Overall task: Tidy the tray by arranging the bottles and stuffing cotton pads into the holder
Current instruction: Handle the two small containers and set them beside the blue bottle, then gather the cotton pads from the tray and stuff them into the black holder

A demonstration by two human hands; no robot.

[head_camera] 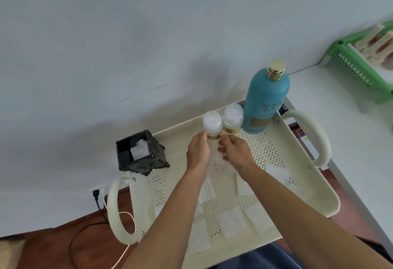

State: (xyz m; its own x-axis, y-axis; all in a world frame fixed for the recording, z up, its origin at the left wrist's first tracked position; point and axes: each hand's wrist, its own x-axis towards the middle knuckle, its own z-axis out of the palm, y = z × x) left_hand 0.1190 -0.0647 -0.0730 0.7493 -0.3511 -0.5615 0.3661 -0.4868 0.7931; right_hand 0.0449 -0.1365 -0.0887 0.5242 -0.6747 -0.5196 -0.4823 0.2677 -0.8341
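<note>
A cream perforated tray (319, 185) with two loop handles holds the objects. A tall teal bottle (265, 100) with a gold cap stands at its far right corner. Beside it stand two small clear bottles with white caps and gold bands, the right one (233, 117) against the teal bottle. My left hand (198, 153) and my right hand (235, 151) both clasp the lower body of the left small bottle (212, 123). A black square holder (141, 153) with white cotton in it stands at the tray's far left corner. Several white cotton pads (232, 222) lie scattered on the tray's near half.
A white wall rises behind the tray. A white tabletop (340, 124) stretches to the right, with a green plastic rack (365, 64) holding pale items. On the brown floor at the left run a black cable (97, 202) with its plug and a thin white cord.
</note>
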